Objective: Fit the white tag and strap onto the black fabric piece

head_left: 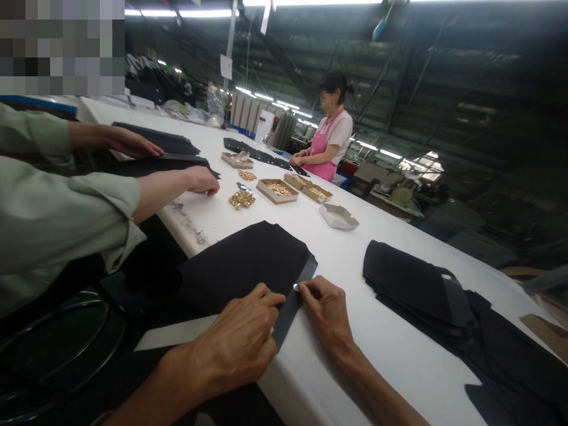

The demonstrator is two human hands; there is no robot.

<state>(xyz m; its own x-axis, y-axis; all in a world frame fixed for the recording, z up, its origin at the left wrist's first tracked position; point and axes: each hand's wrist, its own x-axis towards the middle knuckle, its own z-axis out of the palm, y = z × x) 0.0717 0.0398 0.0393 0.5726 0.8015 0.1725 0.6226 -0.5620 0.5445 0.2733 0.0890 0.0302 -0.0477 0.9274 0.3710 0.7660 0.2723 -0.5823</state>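
Observation:
A black fabric panel (248, 260) with a smoother dark band (288, 307) along its right edge lies partly on the white table in front of me. My left hand (242, 334) rests on it, index finger stretched towards the band and the other fingers curled. A flat pale strip (177, 332) runs under this hand, apparently gripped by it; the thumb is hidden. Between thumb and index finger my right hand (326, 310) pinches a small whitish disc (296, 287) at the band. To the right lies a stack of black panels (408, 284) with a pale disc (446, 276) on top.
A co-worker's hands (202, 179) handle black pieces (164, 163) at the left. Gold metal parts (242, 199) lie loose beside a cardboard box (277, 198) of small gold pieces. A white tray (338, 222) stands nearby. Across the table (208, 216) works a person in a pink apron (323, 148).

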